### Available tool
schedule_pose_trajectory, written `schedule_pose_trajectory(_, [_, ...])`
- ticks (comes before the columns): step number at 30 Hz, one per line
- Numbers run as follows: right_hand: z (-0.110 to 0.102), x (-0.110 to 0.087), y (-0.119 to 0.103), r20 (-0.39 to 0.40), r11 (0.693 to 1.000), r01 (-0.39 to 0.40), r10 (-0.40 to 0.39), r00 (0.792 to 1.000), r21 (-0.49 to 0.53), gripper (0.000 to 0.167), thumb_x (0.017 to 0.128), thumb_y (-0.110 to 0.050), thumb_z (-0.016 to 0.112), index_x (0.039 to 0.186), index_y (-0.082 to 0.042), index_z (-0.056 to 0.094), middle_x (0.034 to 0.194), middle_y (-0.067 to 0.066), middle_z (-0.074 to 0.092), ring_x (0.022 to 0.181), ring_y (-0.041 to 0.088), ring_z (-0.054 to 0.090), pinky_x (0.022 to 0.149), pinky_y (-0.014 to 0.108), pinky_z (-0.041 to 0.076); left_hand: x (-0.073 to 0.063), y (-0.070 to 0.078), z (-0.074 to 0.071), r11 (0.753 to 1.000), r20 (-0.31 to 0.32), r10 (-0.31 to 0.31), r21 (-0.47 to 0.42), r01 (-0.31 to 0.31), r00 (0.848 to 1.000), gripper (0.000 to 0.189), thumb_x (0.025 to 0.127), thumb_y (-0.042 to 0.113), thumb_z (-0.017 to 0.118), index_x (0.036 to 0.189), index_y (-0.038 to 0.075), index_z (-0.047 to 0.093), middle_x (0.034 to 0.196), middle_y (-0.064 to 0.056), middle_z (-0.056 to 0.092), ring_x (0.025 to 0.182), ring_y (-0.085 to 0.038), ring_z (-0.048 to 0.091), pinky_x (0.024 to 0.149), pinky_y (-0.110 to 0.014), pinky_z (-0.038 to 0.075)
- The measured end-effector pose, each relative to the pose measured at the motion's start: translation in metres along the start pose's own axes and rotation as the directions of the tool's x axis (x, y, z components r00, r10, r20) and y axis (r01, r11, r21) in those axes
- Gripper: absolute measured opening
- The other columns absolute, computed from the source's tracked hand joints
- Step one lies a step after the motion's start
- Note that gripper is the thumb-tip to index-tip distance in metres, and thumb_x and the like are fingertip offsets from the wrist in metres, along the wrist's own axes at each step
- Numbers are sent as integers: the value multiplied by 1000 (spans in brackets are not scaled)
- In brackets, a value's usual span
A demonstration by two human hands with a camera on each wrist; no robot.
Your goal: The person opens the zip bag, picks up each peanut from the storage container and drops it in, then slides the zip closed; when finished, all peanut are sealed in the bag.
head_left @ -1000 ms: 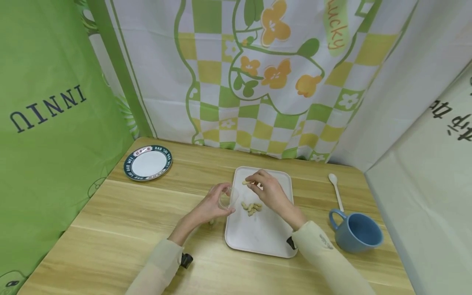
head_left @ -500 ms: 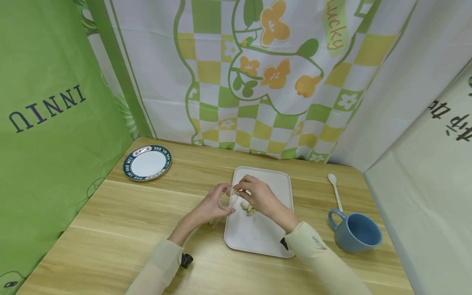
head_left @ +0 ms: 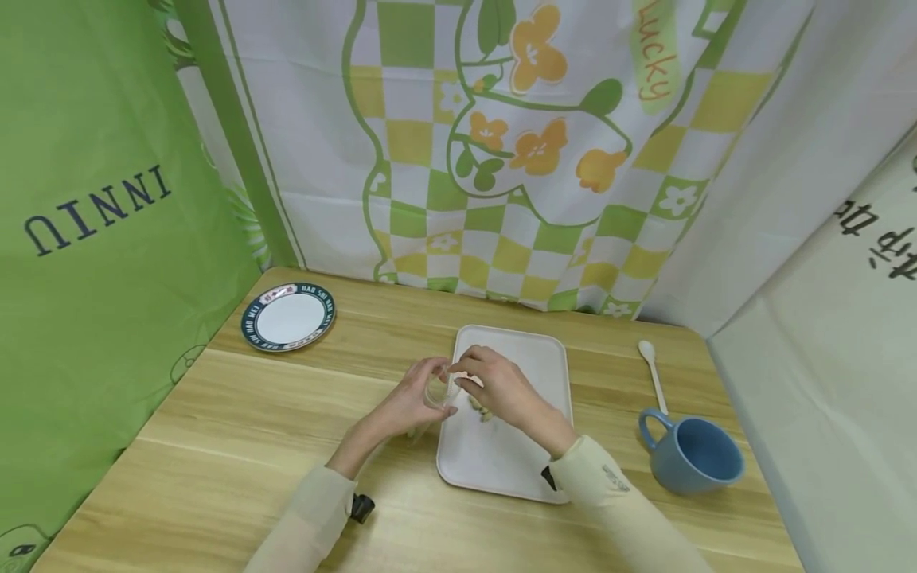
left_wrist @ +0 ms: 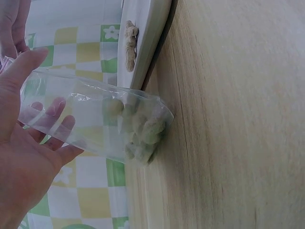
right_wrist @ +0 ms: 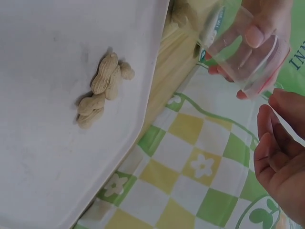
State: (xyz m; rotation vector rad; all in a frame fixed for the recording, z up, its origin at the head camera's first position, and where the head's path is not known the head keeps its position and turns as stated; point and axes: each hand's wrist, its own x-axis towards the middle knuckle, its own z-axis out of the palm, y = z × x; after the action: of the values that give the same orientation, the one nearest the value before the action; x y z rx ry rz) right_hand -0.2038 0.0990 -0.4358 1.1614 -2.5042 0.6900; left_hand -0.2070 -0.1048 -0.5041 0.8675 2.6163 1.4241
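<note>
My left hand (head_left: 411,395) grips a clear plastic bag (left_wrist: 86,107) near its mouth, thumb on one side and fingers on the other. Several peanuts (left_wrist: 145,133) lie in the bag's bottom, which hangs by the tray's left edge. At the mouth, beside its red strip, is my right hand (head_left: 497,387). Its thumb and fingers are bent, tips close together, and the right wrist view shows no peanut between them. Below the hands, a small heap of unshelled peanuts (right_wrist: 102,88) sits on the white tray (head_left: 501,465).
On the wooden table (head_left: 236,446), a plate with a dark green rim (head_left: 289,317) lies at the back left. A blue mug (head_left: 695,454) stands to the right, with a white spoon (head_left: 653,374) behind it. Printed cloth (head_left: 501,239) hangs along the back edge.
My right hand has carried a peanut from above the tray leftward to the bag's mouth, and the peanut no longer shows in its fingers. The left hand has stayed in place with the bag.
</note>
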Motion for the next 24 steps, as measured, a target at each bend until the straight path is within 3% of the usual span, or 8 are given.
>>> schedule_pose_trajectory(6, [-8,-6,10,-53,997,-72,73,996,18,11,87,-6,69,99,-7,72,96,2,63,82,14,62,70,27,52,1,1,0,1000,-4,6,8,-6,1000,71,77,18,79,136,5,40,112,-7,49,112,-24,45,94,-47,42])
schedule_pose_trajectory(10, [-7,-16,23,-72,983,-181,182,981,27,11,87,-7,70,97,-9,72,93,0,65,82,14,62,68,29,51,1,1,0,1000,-5,11,24,-11,1000,71,76,18,79,135,5,41,111,-7,50,112,-24,45,95,-46,42])
schedule_pose_trajectory(13, [-3,-26,34,-30,964,-265,266,964,15,10,86,-6,71,95,-9,73,90,0,65,79,15,62,66,30,50,1,1,0,999,-15,16,35,-15,1000,72,76,18,79,136,6,40,111,-7,51,111,-24,47,94,-47,43])
schedule_pose_trajectory(18, [8,-43,48,107,928,-371,369,923,0,12,85,-4,71,96,-5,73,86,3,65,77,17,61,65,30,50,1,-1,1,999,-26,8,35,-8,1000,74,75,18,80,137,7,40,112,-7,53,110,-24,49,94,-46,44])
schedule_pose_trajectory(24, [18,-57,58,187,902,-430,428,884,-28,12,83,-2,72,95,-3,73,83,5,64,77,19,61,66,33,51,1,-2,1,999,-16,1,32,0,1000,75,75,19,80,137,7,40,112,-7,52,110,-24,49,94,-46,44])
